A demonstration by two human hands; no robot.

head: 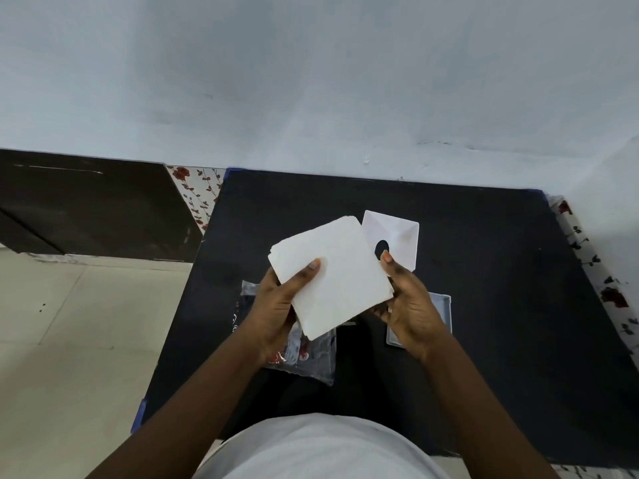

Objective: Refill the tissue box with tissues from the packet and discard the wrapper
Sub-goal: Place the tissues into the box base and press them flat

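- Tissues (332, 278), a square white stack, are out of their packet and held in the air above the dark table (484, 305), tilted, between both hands.
- Left hand (276, 305) is clamped on the stack's lower-left corner, thumb across the top face and fingers underneath.
- Right hand (408, 305) grips the stack's right edge, thumb tip pressed at the upper corner.
- Wrapper (311, 357), clear plastic with red print, lies flat on the table under the left wrist; it looks emptied but is not yet discarded.
- Box lid (397, 236), white with an oval slot, lies on the table just beyond the stack, off the box.
- Box base (444, 316), a clear tray, sits mostly hidden beneath the right hand; I cannot tell whether anything is in it.
- Judged from this, unpacking is done; left are seating the stack in the base, fitting the lid, and binning the wrapper.
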